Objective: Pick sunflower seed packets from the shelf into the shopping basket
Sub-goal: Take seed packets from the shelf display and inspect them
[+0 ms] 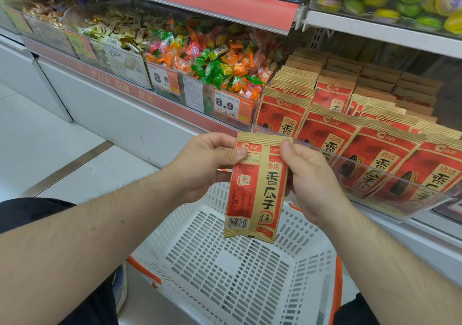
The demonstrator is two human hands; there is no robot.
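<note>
- Sunflower seed packet (255, 189): red and gold, held upright with its back side and barcode toward the camera, directly above the white shopping basket (225, 274) and not touching it.
- Left hand (200, 167): pinches the packet's upper left edge, thumb laid across the front near the top corner, the other fingers curled behind.
- Right hand (310, 177): grips the packet's upper right edge, thumb tip pressed on the top corner, fingers wrapped behind the packet.
- Shopping basket: perforated white plastic with orange handles (143, 271) folded down at its sides; it sits low in front of the person, below the shelf, and its floor shows nothing inside.
- Shelf stock (375, 144): more packets of the same kind stand in rows behind a clear plastic rail (375, 172) at the shelf's front edge, just right of the hands.
- Wrapped candies (220, 59): heaped in clear bins to the left of the packets, with price tags (225, 104) reading 8.9 on the front edge.
</note>
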